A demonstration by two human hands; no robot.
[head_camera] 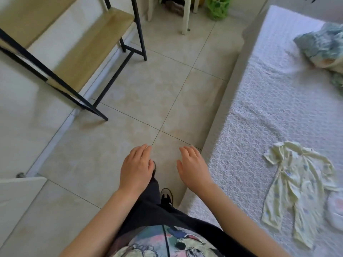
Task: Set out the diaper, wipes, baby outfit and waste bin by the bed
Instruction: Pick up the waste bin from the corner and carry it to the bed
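A pale yellow baby outfit [295, 190] lies spread flat on the white bed [259, 108] at the right. Beside it, at the frame's right edge, a white diaper [336, 210] is partly cut off. A green slatted waste bin [218, 7] stands on the floor far ahead, near the bed's head end. My left hand [136, 167] and my right hand [192, 166] hover palm-down over the floor in front of me, fingers apart, both holding nothing. No wipes show in view.
A black metal-framed shelf with wooden boards [89, 58] stands at the left. White plastic stool legs [185, 17] are beside the green bin. A blue-green patterned pillow [323, 45] lies on the bed. Beige floor tiles [148, 101] run between shelf and bed.
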